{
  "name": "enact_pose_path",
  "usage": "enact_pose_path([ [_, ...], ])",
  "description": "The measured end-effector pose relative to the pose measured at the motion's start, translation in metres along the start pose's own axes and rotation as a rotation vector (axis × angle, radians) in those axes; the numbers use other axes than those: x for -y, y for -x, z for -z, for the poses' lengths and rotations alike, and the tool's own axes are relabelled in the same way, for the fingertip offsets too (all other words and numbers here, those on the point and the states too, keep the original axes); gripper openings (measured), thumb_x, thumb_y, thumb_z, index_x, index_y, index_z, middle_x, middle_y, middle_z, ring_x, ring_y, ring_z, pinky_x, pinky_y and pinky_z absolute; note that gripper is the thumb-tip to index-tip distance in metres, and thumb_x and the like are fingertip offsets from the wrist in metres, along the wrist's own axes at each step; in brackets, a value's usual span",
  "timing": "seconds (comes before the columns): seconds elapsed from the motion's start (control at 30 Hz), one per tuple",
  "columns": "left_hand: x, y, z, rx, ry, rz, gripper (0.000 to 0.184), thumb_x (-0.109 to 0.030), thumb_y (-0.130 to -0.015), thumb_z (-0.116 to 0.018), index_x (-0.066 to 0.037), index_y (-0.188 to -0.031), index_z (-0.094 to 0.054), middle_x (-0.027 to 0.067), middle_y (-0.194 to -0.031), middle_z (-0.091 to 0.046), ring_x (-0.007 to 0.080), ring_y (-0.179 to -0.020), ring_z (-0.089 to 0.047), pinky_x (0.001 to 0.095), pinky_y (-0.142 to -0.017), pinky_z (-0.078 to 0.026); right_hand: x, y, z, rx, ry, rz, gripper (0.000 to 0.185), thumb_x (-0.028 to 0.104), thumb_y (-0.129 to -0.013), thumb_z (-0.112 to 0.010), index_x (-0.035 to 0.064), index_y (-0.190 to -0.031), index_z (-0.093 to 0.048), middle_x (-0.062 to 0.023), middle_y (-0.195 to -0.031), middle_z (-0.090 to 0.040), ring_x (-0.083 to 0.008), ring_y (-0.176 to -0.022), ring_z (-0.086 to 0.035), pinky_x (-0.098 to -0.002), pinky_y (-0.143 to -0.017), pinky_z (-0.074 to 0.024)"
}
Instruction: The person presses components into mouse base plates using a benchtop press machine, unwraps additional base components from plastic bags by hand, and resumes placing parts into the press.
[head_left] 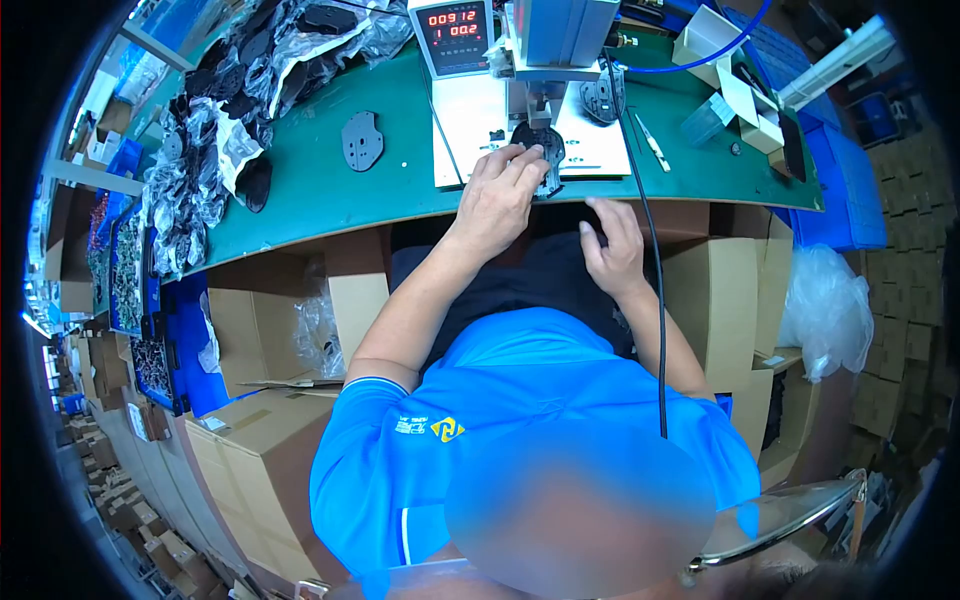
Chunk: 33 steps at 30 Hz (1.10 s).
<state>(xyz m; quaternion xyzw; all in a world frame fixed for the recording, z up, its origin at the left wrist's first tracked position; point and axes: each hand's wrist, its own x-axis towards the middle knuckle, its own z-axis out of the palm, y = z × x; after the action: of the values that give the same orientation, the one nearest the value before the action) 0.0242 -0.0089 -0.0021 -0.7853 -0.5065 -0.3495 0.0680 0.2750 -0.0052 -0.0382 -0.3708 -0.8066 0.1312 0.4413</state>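
Note:
My left hand [497, 200] reaches over the table edge, its fingers closed on a black plastic part [548, 180] under the head of a bench press [541, 100]. The fingers cover much of that part. My right hand [614, 246] hovers in front of the table edge above my lap, fingers apart and loosely bent, holding nothing. Beneath the black part lies the white base plate [455, 130] of the press. Another dark part [600, 101] sits at the right of the press column. A flat dark grey plate [362, 141] with holes lies left of the base.
A display box [455, 37] with red digits stands left of the press. Plastic bags with dark parts [215, 140] pile up on the green table [300, 205]. A white pen-like tool [653, 143] and small open boxes [750, 110] lie right. A black cable [655, 290] hangs beside my right hand.

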Motion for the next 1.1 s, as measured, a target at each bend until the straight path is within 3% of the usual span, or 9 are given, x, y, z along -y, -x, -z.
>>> enact_pose_path([
  [0.2,-0.001,-0.001,0.002,-0.011,-0.005,-0.011,0.035,-0.002,-0.096,-0.069,-0.004,-0.131,-0.071,0.0169,-0.143,-0.075,0.0389,-0.132,-0.068,0.053,-0.11,-0.054,-0.006,-0.068,-0.029,-0.022,0.048,0.165,0.052,-0.001,-0.083,-0.08,0.0049,-0.134,-0.076,-0.0185,-0.124,-0.07,-0.0401,-0.116,-0.068,-0.0498,-0.102,-0.0548],
  [0.37,-0.003,0.0,0.007,0.006,0.039,0.011,0.054,0.003,-0.084,-0.073,-0.007,-0.137,-0.069,0.0138,-0.147,-0.072,0.039,-0.134,-0.066,0.0538,-0.115,-0.052,-0.02,-0.074,-0.046,0.031,0.06,0.159,0.06,-0.002,-0.075,-0.076,0.0083,-0.134,-0.077,-0.0171,-0.125,-0.07,-0.0398,-0.117,-0.067,-0.0514,-0.104,-0.0532],
  [0.5,0.003,0.003,0.03,0.07,0.216,0.006,0.059,-0.005,-0.087,-0.077,-0.006,-0.145,-0.066,0.021,-0.154,-0.066,0.0442,-0.142,-0.061,0.054,-0.121,-0.049,-0.021,-0.073,-0.052,-0.025,0.035,0.168,0.06,-0.001,-0.074,-0.076,0.0091,-0.132,-0.078,-0.0152,-0.124,-0.071,-0.0379,-0.115,-0.067,-0.0501,-0.103,-0.0511],
  [0.57,0.019,0.009,0.046,-0.005,0.307,0.147,0.059,-0.014,-0.09,-0.082,-0.004,-0.146,-0.066,0.0237,-0.15,-0.068,0.0445,-0.139,-0.063,0.0519,-0.119,-0.051,-0.021,-0.074,-0.053,-0.02,0.032,0.158,0.059,-0.001,-0.073,-0.076,0.0094,-0.131,-0.079,-0.0142,-0.123,-0.07,-0.0367,-0.114,-0.066,-0.0489,-0.102,-0.0503],
  [0.7,0.103,0.009,0.077,-0.109,-0.283,0.531,0.063,-0.033,-0.096,-0.086,-0.001,-0.147,-0.066,0.0242,-0.14,-0.073,0.0444,-0.13,-0.067,0.0546,-0.111,-0.056,-0.019,-0.072,-0.054,-0.041,0.027,0.146,0.057,-0.002,-0.073,-0.076,0.0103,-0.129,-0.08,-0.013,-0.12,-0.07,-0.0357,-0.113,-0.066,-0.0487,-0.101,-0.0503],
  [0.77,0.139,0.005,0.094,0.015,-0.489,0.83,0.08,-0.054,-0.098,-0.081,0.001,-0.153,-0.062,0.0253,-0.142,-0.072,0.0456,-0.133,-0.066,0.0556,-0.112,-0.055,-0.019,-0.074,-0.054,-0.06,0.032,0.155,0.056,-0.002,-0.074,-0.076,0.0107,-0.128,-0.08,-0.0126,-0.12,-0.07,-0.0356,-0.112,-0.067,-0.0485,-0.101,-0.0503],
  [0.87,0.179,0.013,0.101,0.21,-0.549,1.007,0.095,-0.065,-0.094,-0.081,0.001,-0.158,-0.058,0.0279,-0.14,-0.074,0.044,-0.136,-0.068,0.0525,-0.111,-0.058,-0.02,-0.073,-0.054,-0.05,0.013,0.151,0.055,0.0,-0.073,-0.077,0.0107,-0.128,-0.08,-0.0128,-0.119,-0.07,-0.0365,-0.113,-0.066,-0.0485,-0.102,-0.0501],
  [0.97,0.194,0.01,0.103,0.289,-0.429,1.1,0.096,-0.063,-0.092,-0.084,0.002,-0.158,-0.058,0.0274,-0.137,-0.078,0.0413,-0.13,-0.074,0.0518,-0.107,-0.06,-0.022,-0.073,-0.055,-0.046,0.022,0.156,0.055,0.001,-0.073,-0.077,0.0104,-0.128,-0.079,-0.0133,-0.12,-0.07,-0.037,-0.114,-0.066,-0.0489,-0.102,-0.0501],
  [1.1,0.225,0.033,0.099,0.074,-0.08,0.997,0.078,-0.033,-0.093,-0.091,0.008,-0.152,-0.061,0.0269,-0.131,-0.08,0.0362,-0.119,-0.08,0.0451,-0.102,-0.062,-0.021,-0.072,-0.054,-0.036,0.009,0.147,0.056,0.002,-0.074,-0.077,0.0104,-0.129,-0.079,-0.0136,-0.121,-0.07,-0.0372,-0.114,-0.066,-0.049,-0.103,-0.05],
])
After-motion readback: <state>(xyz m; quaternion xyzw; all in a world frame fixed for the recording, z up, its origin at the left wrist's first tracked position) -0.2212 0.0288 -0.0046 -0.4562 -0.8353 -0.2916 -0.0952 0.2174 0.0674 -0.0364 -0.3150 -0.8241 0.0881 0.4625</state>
